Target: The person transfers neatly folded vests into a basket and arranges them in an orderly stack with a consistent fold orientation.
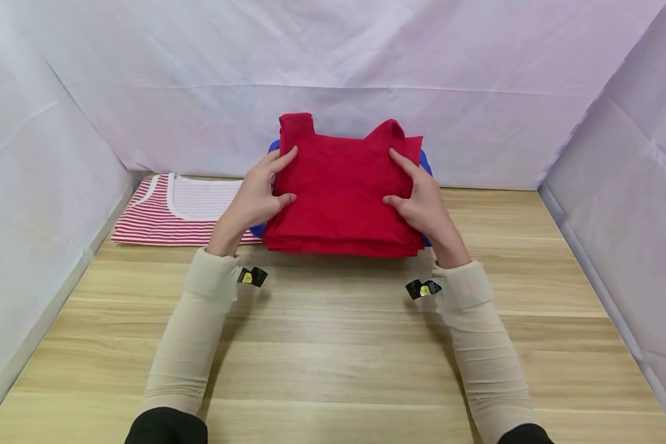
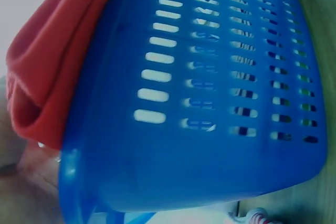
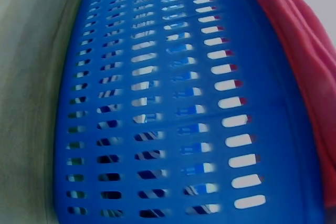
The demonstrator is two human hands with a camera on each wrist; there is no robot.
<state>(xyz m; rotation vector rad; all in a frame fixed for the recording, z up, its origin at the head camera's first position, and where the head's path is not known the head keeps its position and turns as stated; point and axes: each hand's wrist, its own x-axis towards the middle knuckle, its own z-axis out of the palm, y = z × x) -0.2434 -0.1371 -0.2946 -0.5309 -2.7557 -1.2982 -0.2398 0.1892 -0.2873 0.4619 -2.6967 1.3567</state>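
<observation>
A folded red tank top (image 1: 338,197), its straps toward the back, lies spread over the blue slotted basket (image 1: 426,162). My left hand (image 1: 253,197) grips its left side, with thumb and forefinger on top and the other fingers hidden beneath. On the opposite side my right hand (image 1: 426,206) holds the cloth in the same way. In the left wrist view the red cloth (image 2: 58,51) hangs at the rim of the basket (image 2: 147,166). The right wrist view has the basket wall (image 3: 262,87) beside the red cloth (image 3: 299,40). Dark and striped patterns show through the slots.
A folded red-and-white striped top (image 1: 166,228) lies on the wooden table (image 1: 333,345), left of the basket and partly behind my left hand. White cloth walls (image 1: 333,55) enclose the table at the back and both sides.
</observation>
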